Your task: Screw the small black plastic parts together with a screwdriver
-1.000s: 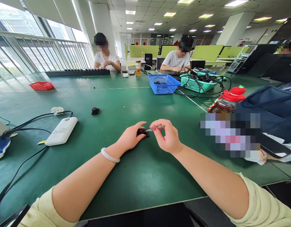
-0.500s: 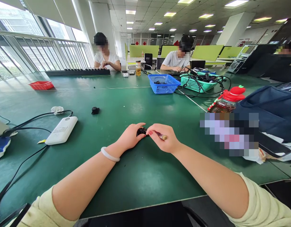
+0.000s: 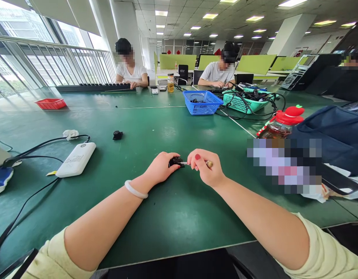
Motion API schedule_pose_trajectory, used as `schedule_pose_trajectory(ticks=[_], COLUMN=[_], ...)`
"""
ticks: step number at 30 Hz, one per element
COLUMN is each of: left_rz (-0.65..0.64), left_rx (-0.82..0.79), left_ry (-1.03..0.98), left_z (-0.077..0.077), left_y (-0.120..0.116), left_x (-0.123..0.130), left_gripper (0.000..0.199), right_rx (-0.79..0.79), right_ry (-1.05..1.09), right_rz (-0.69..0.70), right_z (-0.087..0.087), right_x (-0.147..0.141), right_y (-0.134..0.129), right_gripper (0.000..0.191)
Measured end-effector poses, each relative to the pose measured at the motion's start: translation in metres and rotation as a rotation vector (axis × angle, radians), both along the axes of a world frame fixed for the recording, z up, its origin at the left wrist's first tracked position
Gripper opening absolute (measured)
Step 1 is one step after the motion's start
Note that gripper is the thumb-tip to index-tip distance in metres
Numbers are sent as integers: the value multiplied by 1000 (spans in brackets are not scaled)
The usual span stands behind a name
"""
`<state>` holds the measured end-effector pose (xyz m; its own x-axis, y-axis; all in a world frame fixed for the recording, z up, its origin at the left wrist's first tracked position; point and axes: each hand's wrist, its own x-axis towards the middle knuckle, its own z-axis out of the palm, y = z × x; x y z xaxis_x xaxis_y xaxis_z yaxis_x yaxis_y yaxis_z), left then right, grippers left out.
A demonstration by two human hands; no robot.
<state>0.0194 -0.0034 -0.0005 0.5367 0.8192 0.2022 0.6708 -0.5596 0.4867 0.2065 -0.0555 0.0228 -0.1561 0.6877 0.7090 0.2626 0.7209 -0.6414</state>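
Note:
My left hand (image 3: 162, 166) rests on the green table, its thumb and fingers closed around a small black part (image 3: 175, 161) of a kind I cannot make out. From the right, my right hand (image 3: 206, 166) grips a screwdriver (image 3: 209, 164); the rounded yellowish end of its handle shows behind the fingers. The thin metal shaft points left, its tip at the black part. Most of the handle is hidden in the fist. A second small black piece (image 3: 117, 135) lies farther off on the left.
On the left lie a white power bank (image 3: 76, 159) with black cables and a red tray (image 3: 51, 104). A blue basket (image 3: 202, 107) and a green basket (image 3: 243, 104) of cables stand ahead. A red-lidded bottle (image 3: 279, 124) and dark blue bag (image 3: 333, 135) are right. Two people sit opposite.
My right hand has shifted slightly right and its fingers have changed their hold, so the screwdriver's shaft now shows. The left hand keeps the black part in nearly the same place.

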Motion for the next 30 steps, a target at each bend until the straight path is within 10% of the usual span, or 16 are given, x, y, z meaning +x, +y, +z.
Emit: schedule_pose_trajectory(ticks=[16, 25, 30], left_rz=[-24, 8, -6], left_rx=[10, -3, 1], left_ry=[-7, -29, -11], left_z=[-1, -2, 0], left_y=[2, 1, 0], left_x=[-2, 0, -1], left_gripper=[33, 33, 33], right_rx=[109, 541, 304], right_ry=[-114, -560, -418], right_rz=[34, -38, -68], right_z=[-2, -12, -10], right_x=[-1, -7, -2], right_y=[0, -1, 3], right_gripper=[48, 34, 43])
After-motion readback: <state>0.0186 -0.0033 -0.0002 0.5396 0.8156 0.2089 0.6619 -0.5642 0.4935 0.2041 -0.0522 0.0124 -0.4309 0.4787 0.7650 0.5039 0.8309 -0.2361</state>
